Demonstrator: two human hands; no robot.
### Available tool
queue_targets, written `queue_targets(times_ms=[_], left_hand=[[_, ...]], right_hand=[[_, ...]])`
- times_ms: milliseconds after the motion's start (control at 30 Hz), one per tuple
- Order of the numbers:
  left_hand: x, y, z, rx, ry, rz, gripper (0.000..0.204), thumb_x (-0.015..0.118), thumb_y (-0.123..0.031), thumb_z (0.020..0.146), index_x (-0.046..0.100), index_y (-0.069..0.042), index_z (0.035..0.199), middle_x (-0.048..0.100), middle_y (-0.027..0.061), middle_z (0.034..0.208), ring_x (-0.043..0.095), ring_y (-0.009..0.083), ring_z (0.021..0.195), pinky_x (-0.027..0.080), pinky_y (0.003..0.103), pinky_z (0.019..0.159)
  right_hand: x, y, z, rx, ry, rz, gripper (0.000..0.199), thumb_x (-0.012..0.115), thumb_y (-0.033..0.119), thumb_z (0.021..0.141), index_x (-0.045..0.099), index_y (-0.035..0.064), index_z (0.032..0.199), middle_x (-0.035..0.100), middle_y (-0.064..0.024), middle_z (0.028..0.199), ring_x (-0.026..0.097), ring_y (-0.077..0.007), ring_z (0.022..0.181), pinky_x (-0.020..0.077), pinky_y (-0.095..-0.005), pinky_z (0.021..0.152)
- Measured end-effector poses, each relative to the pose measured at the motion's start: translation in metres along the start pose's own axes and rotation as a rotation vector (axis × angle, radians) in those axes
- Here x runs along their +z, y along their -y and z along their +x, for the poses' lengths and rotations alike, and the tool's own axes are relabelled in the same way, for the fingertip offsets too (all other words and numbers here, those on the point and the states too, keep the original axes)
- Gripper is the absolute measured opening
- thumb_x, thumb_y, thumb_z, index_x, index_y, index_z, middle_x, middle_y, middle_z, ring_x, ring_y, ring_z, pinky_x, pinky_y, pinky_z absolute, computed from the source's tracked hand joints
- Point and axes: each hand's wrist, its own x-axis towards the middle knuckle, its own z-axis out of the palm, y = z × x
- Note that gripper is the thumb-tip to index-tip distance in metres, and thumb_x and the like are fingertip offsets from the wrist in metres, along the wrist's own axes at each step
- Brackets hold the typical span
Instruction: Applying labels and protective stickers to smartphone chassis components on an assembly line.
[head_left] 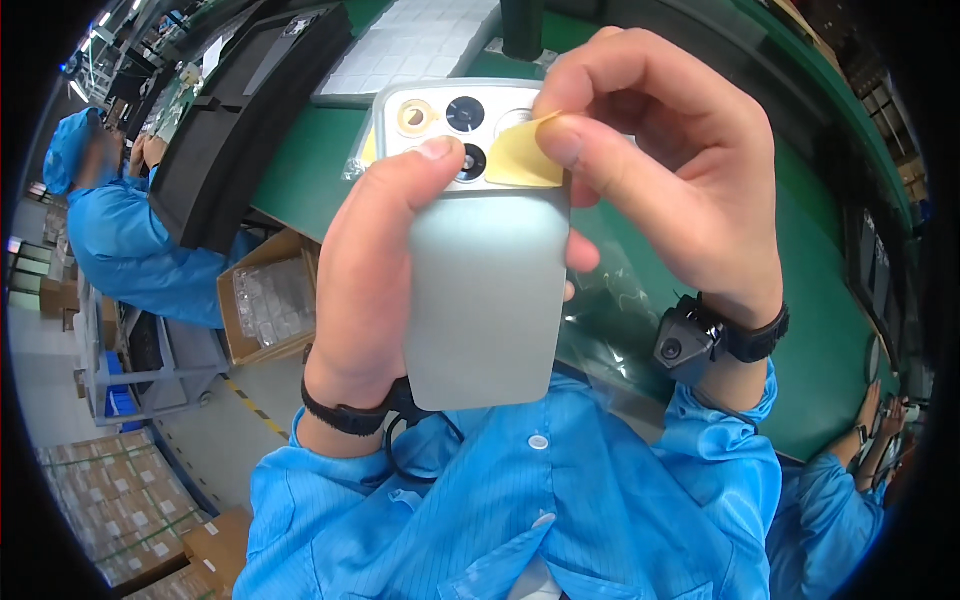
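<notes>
- The silver phone back cover [487, 290] stands upright between your hands, its long axis running from your chest up toward the green bench [830, 330], camera end farthest from you.
- The camera panel [450, 125] with its round lens openings sits at that top end, just above your left thumb tip.
- A yellow film tab [520, 155] lies on the right part of that panel, one corner lifted off the surface.
- Your right hand [670, 170] comes in from the right and above, thumb and forefinger pinched together on the tab; it is the hand nearer the film.
- Your left hand [375, 270] is clamped around the cover's left edge, thumb pressed across the front by the lower lens, fingers behind and showing at the right edge.
- Below your right wrist, a clear plastic bag [610, 310] lies on the bench.
- Well to your left, a cardboard box [265, 300] holds clear trays, and a co-worker in a blue coat [130, 240] sits beyond it.
</notes>
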Motion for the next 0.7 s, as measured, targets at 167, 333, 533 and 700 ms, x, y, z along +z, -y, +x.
queue_targets(times_ms=[167,333,533,700], left_hand=[[-0.002,0.002,-0.002,-0.015,0.048,-0.032,0.058,0.038,-0.046,0.095,0.053,0.004,0.121,0.069,0.0246,0.087,0.071,0.0291,0.069,0.061,0.034,0.061],[-0.002,0.002,-0.003,0.011,0.078,-0.020,0.057,0.038,-0.045,0.096,0.053,0.004,0.121,0.068,0.0249,0.088,0.071,0.0289,0.069,0.061,0.034,0.061],[-0.003,0.002,-0.005,0.033,0.074,0.013,0.056,0.039,-0.044,0.096,0.053,0.004,0.121,0.068,0.0250,0.088,0.071,0.0290,0.069,0.061,0.034,0.061],[-0.001,0.001,-0.006,0.032,0.051,0.049,0.054,0.043,-0.042,0.095,0.052,0.004,0.121,0.069,0.0238,0.086,0.071,0.0274,0.068,0.061,0.033,0.060]], right_hand=[[-0.006,0.001,0.001,-0.038,0.031,0.007,0.014,0.066,0.005,0.089,0.063,-0.0020,0.100,0.064,-0.0056,0.092,0.061,-0.0096,0.077,0.0498,-0.0203,0.063],[-0.003,0.008,0.002,-0.028,0.059,0.019,0.012,0.066,0.003,0.089,0.063,-0.0028,0.099,0.064,-0.0058,0.089,0.061,-0.0091,0.075,0.0498,-0.0207,0.063],[-0.001,0.014,0.004,-0.007,0.088,0.040,0.010,0.065,0.001,0.090,0.063,-0.0037,0.098,0.064,-0.0060,0.085,0.061,-0.0086,0.073,0.0498,-0.0212,0.064],[0.001,0.020,0.005,0.043,0.113,0.093,0.008,0.064,0.000,0.091,0.063,-0.0044,0.097,0.064,-0.0059,0.083,0.061,-0.0078,0.070,0.0492,-0.0210,0.062]])
